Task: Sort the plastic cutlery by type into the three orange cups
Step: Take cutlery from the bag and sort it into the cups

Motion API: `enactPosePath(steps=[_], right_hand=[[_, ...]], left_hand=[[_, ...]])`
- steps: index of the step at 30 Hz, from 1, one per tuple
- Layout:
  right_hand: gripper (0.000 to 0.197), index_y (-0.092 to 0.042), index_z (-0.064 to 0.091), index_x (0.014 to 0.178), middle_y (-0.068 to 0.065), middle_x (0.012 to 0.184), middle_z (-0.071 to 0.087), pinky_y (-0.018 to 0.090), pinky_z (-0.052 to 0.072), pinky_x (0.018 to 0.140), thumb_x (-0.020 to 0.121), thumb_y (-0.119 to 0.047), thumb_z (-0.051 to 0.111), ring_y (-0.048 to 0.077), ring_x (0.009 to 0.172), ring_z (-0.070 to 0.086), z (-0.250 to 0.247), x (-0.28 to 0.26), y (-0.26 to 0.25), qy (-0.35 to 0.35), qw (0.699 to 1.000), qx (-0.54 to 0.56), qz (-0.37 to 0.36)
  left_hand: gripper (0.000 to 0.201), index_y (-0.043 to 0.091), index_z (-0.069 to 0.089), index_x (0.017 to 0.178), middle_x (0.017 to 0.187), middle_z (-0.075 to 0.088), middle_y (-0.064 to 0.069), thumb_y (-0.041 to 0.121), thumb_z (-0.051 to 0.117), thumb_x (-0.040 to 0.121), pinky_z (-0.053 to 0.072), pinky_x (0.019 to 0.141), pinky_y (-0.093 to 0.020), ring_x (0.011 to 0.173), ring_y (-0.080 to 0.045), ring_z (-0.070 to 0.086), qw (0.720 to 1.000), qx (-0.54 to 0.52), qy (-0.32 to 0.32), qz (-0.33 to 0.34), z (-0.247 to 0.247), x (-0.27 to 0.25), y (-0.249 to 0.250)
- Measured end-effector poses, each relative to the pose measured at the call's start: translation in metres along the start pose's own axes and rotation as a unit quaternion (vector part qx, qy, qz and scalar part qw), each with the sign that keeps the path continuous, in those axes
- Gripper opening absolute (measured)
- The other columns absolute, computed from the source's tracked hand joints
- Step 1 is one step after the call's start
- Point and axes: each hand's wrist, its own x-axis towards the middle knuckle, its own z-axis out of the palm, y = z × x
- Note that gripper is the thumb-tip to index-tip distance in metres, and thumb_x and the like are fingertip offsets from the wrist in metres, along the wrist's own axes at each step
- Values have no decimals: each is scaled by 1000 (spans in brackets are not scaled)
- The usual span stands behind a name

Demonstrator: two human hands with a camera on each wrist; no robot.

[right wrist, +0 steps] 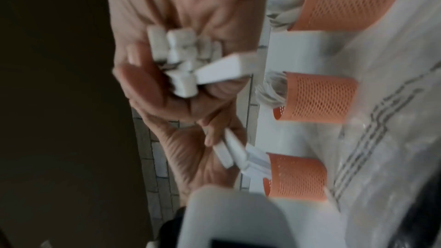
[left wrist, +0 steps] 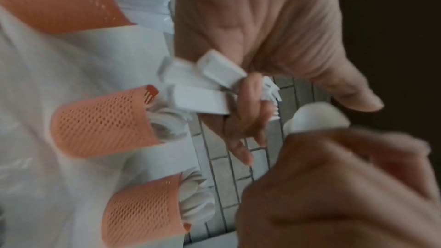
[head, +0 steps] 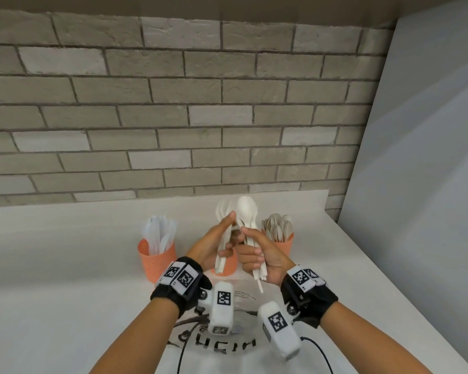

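Three orange mesh cups stand in a row on the white counter. The left cup (head: 157,259) holds knives, the right cup (head: 284,245) holds spoons, and the middle cup (head: 226,268) is mostly hidden behind my hands. My left hand (head: 226,234) grips a few white forks (head: 222,255); their tines (left wrist: 270,90) show in the left wrist view. Touching it, my right hand (head: 251,248) grips a bundle of white spoons (head: 247,209), bowls up. Both hands hover above the middle cup. The right wrist view shows the spoons' handle ends (right wrist: 181,59) in my fist.
A clear plastic bag with dark print (head: 227,346) lies on the counter under my wrists. A grey brick wall (head: 173,117) rises behind the cups and a plain grey panel (head: 416,184) closes the right side. The counter's right edge (head: 389,279) runs diagonally.
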Motion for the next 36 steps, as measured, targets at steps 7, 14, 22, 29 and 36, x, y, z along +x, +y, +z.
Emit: enactPosePath(steps=[7, 14, 22, 29, 36], right_hand=[[31, -16, 56, 54, -7, 37, 45, 13, 41, 33, 60, -31, 83, 3, 24, 40, 4, -2, 7, -75, 995, -17, 67], [20, -16, 63, 64, -2, 54, 61, 31, 52, 72, 76, -32, 68, 16, 60, 66, -4, 4, 2, 33, 972, -214, 88], [23, -5, 45, 112, 9, 65, 52, 23, 46, 44, 89, 1, 47, 13, 47, 51, 5, 15, 14, 255, 872, -413, -64], [15, -14, 50, 90, -4, 45, 35, 17, 26, 33, 96, -26, 42, 6, 32, 29, -13, 6, 1, 228, 956, -168, -80], [26, -15, 52, 96, -3, 45, 43, 21, 35, 40, 98, -36, 38, 9, 35, 39, -20, 9, -1, 249, 938, -212, -116]], left_hand=[[47, 16, 72, 79, 70, 68, 0, 41, 89, 43, 53, 53, -20, 52, -8, 61, 997, -24, -63, 28, 9, 0, -1], [17, 9, 64, 85, 69, 69, -2, 26, 67, 82, 50, 57, -24, 56, -14, 62, 972, 169, 133, 95, 16, 6, -1], [52, 4, 50, 109, 94, 56, -2, 35, 75, 75, 44, 74, -29, 87, -20, 54, 854, 371, 340, 135, 29, 22, -9], [37, 16, 56, 75, 56, 46, 4, 50, 51, 89, 36, 43, -20, 35, -4, 41, 937, 147, 291, 128, 20, 18, -8], [22, 12, 52, 88, 56, 44, -5, 24, 37, 100, 38, 37, -20, 45, -16, 41, 942, 147, 282, 103, 17, 13, -20]])
